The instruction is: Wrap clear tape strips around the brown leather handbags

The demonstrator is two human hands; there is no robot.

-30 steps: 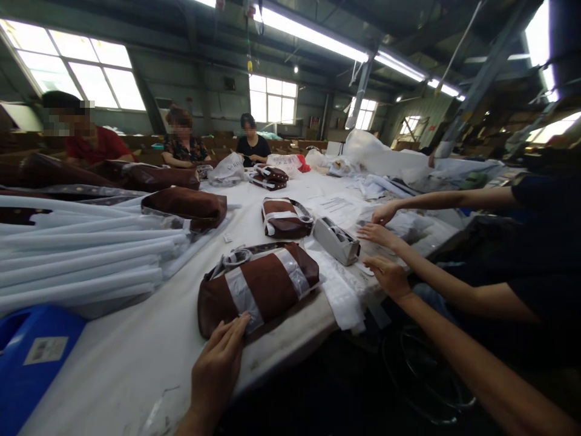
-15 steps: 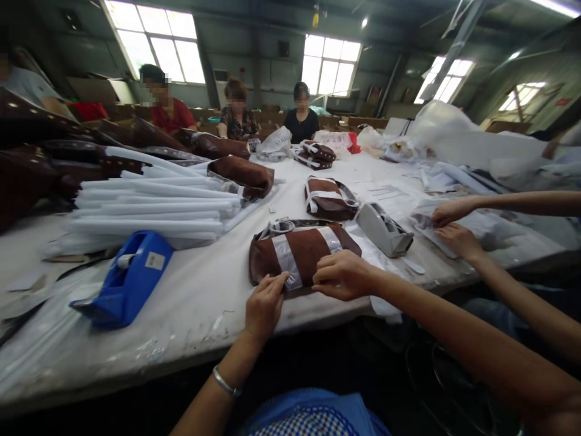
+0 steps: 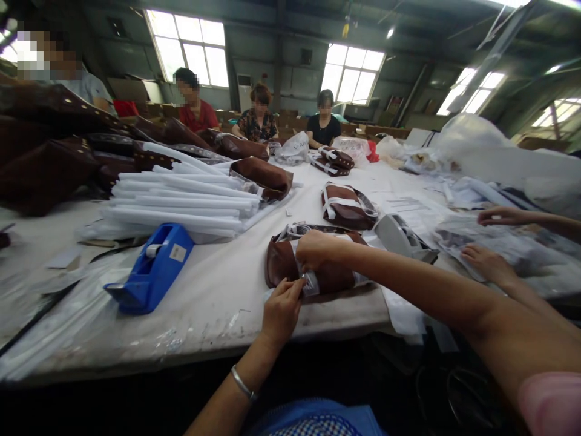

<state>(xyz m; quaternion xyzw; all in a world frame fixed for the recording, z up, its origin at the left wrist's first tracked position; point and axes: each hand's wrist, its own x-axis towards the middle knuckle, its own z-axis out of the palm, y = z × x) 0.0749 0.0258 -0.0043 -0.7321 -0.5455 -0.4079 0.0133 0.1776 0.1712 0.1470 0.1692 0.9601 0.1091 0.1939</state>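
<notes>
A brown handbag [image 3: 284, 261] lies on its side at the table's front edge, with white strips [image 3: 311, 283] wrapped around it. My left hand [image 3: 281, 309] is closed at the bag's lower front edge, thumb and fingertips pinching the end of the left strip. A shiny patch there looks like clear tape. My right hand [image 3: 316, 249] rests curled over the top of the bag, above that same strip. Its fingers are bent inward, and whatever they hold is hidden. The bag's strap and buckle show behind the right hand.
A blue tape dispenser [image 3: 157, 266] stands left; a grey dispenser [image 3: 399, 236] sits right of the bag. White paper rolls [image 3: 181, 203] and more brown bags [image 3: 45, 163] are piled left. Another wrapped bag [image 3: 347, 203] lies behind. At right, a co-worker's hands [image 3: 490, 263] handle plastic.
My right hand has moved left and up from the bag's front edge onto its top. My left hand stays at the strip's lower end. The view has shifted left, and the co-worker's hands have spread apart.
</notes>
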